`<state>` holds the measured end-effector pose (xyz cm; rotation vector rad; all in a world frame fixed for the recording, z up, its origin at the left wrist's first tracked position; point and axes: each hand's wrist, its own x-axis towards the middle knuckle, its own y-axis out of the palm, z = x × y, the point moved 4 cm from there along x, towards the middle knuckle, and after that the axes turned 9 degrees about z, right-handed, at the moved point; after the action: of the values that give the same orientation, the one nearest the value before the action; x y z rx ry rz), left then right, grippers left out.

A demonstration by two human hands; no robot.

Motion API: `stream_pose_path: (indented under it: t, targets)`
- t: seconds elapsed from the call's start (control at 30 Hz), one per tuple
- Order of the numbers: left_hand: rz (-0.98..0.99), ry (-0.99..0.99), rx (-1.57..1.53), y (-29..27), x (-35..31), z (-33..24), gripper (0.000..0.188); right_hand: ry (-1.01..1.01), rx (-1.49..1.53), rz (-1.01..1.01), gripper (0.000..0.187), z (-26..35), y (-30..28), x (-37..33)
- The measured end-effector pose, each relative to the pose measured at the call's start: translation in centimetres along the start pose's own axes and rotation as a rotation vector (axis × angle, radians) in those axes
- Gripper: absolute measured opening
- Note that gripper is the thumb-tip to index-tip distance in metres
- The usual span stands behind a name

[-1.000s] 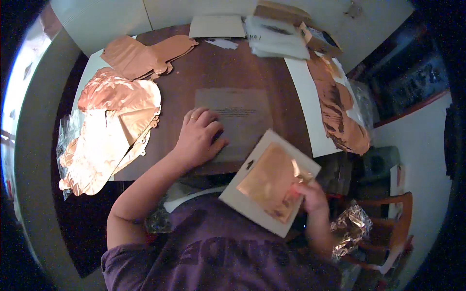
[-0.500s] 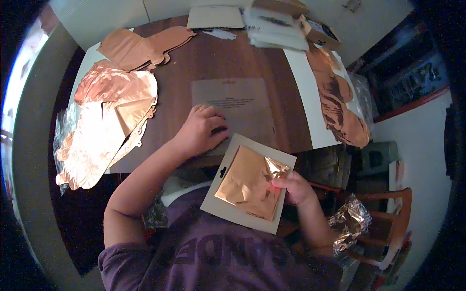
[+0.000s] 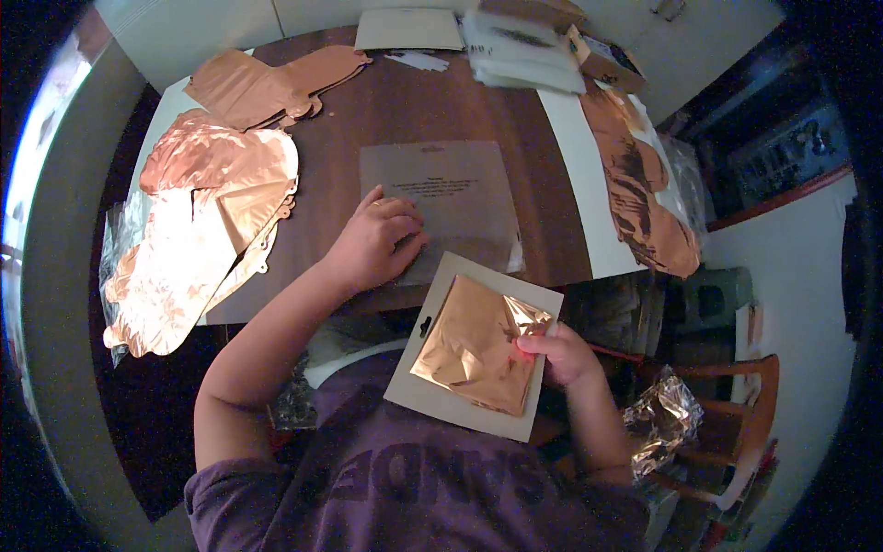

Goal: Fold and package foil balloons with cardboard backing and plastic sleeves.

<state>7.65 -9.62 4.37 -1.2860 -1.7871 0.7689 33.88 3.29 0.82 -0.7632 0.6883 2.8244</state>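
The right hand (image 3: 566,354) holds a pale card (image 3: 428,396) just off the near edge of the tabletop (image 3: 432,110), in front of the person's shirt. Its thumb lies on top, pinching the card's right side together with a folded piece of copper-coloured foil (image 3: 474,340) that lies on the card. A small dark slot shows near the card's left edge.

The left hand (image 3: 372,241) lies over the left side of a flat clear bag (image 3: 460,221) on the tabletop, its fingers bent; I cannot tell whether they pinch the film.

On the left lies a shiny foil heap (image 3: 193,239), with duller foil shapes (image 3: 276,92) beyond it. On the right, a long foil piece (image 3: 644,202) lies beside a white strip (image 3: 561,156). At the far side are a pale board (image 3: 409,29), some white scraps (image 3: 418,61), a pile of bags (image 3: 520,60) and a small box (image 3: 602,60). Crumpled wrap (image 3: 662,423) is by the wooden chair (image 3: 759,405), near right.
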Motion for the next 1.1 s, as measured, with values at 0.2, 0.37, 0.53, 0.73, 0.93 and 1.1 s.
stream_pose_path:
  t: [0.2, 0.37, 0.53, 0.73, 0.93, 1.1]
  targets:
    - [0.129, 0.229, 0.129, -0.1, -0.2, -1.4, 0.013, -0.249, 0.102, -0.142, 0.037, 1.3, -0.5, 1.1]
    - [0.494, 0.087, 0.200, -0.7, 1.0, -2.0, 0.014, -0.155, -0.044, -0.079, 0.045, 0.7, 0.1, 1.8]
    - [0.391, 0.319, -0.080, -1.8, 2.4, -1.8, 0.018, -0.208, 0.146, -0.161, 0.047, 0.2, 0.2, 2.3]
    - [0.390, 0.285, -0.177, -1.1, 2.6, -0.4, 0.016, -0.354, 0.056, -0.355, 0.045, -0.6, 2.3, 1.4]
    - [0.387, 0.215, -0.269, -0.8, 2.4, -1.1, 0.017, -0.410, -0.147, -0.456, 0.051, -1.2, 3.4, 0.9]
    - [0.311, 0.266, -0.129, -0.5, 1.0, -3.9, 0.015, -0.414, 0.092, -0.469, 0.020, -2.7, 4.3, 2.7]
